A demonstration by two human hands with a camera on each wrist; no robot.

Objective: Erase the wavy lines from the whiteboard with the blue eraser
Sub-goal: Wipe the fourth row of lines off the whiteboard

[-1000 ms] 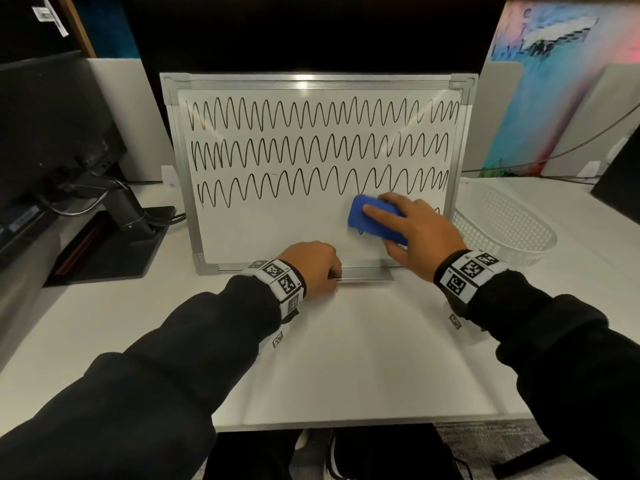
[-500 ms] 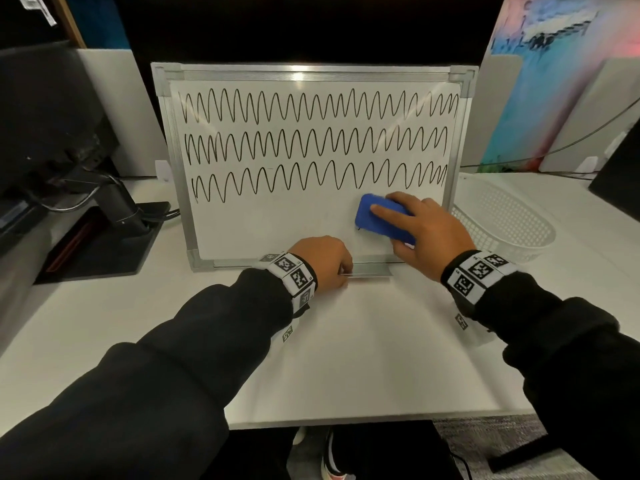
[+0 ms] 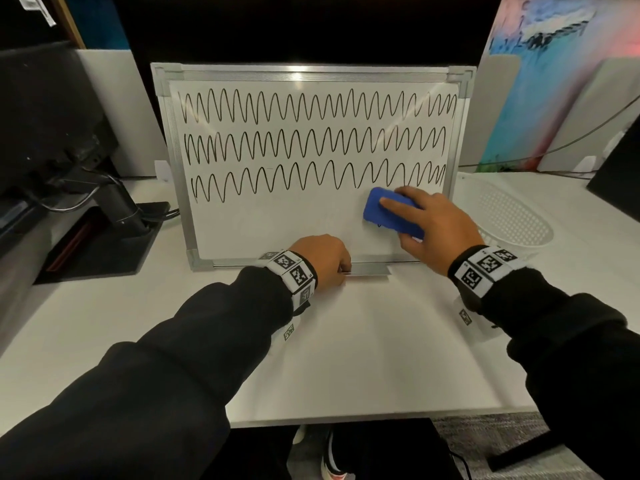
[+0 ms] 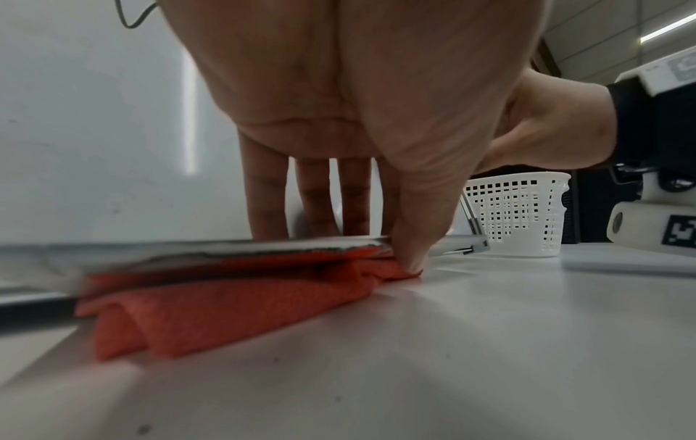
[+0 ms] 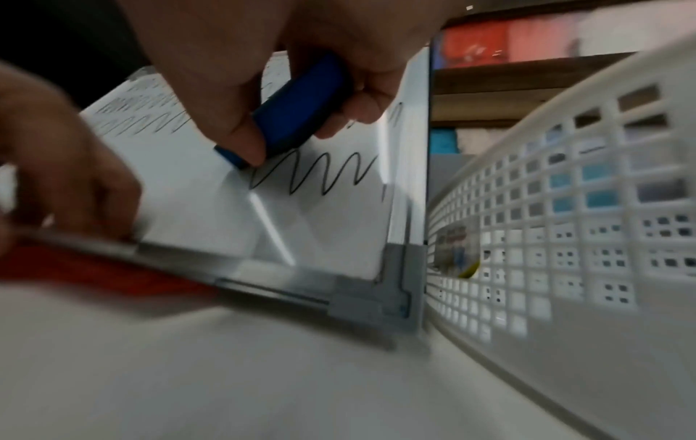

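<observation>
From the head view, the whiteboard (image 3: pixel 263 223) leans upright at the back of the white tabletop (image 3: pixel 363 341), with three full wavy lines (image 3: pixel 311 143) across it. The right hand (image 3: pixel 440 230) reaches forward with the wrist low, its fingers (image 3: pixel 394 204) laid over the blue eraser (image 3: pixel 375 209) and the thumb under it, gripping it flat against the board's lower right area. The left hand (image 3: pixel 322 259) sits at the board's bottom edge, knuckles up, fingers curled down onto the metal ledge (image 3: pixel 367 270). A white basket (image 3: pixel 512 216) stands just right of the board.

The left wrist view shows that hand (image 4: pixel 357 119) with fingers (image 4: pixel 263 202) pointing down behind the ledge (image 4: pixel 226 250) and the thumb in front, pinching it; an orange cloth (image 4: pixel 226 306) lies folded under the ledge.

In the blurred right wrist view, the hand (image 5: pixel 293 59) clasps the eraser (image 5: pixel 297 110) between thumb and fingers, its lower end touching the remnant of a fourth wavy line (image 5: pixel 312 172) near the frame corner (image 5: pixel 391 285).
</observation>
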